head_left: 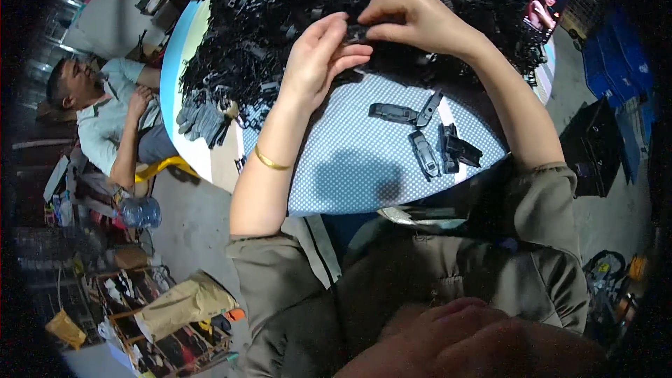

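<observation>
Between my two hands, over the near edge of a big heap of black plastic pieces (241, 42), is a small dark plastic part (356, 33). My left hand (323, 56) has its fingertips at the part's left side. From the right, my right hand (414, 22) pinches it between thumb and forefinger. The fingers cover much of the part, so its exact kind is unclear. Nearer to me, on a patterned light mat (343, 133), lie several larger black clip-like parts (423, 155), grouped to the right.
Grey work gloves (201, 120) lie at the round table's left edge. A lit phone (544, 7) stands at the far right. To the left sits another person (105, 112), near a large clear bottle (140, 212). Blue crates (616, 63) and a black box (595, 141) stand right.
</observation>
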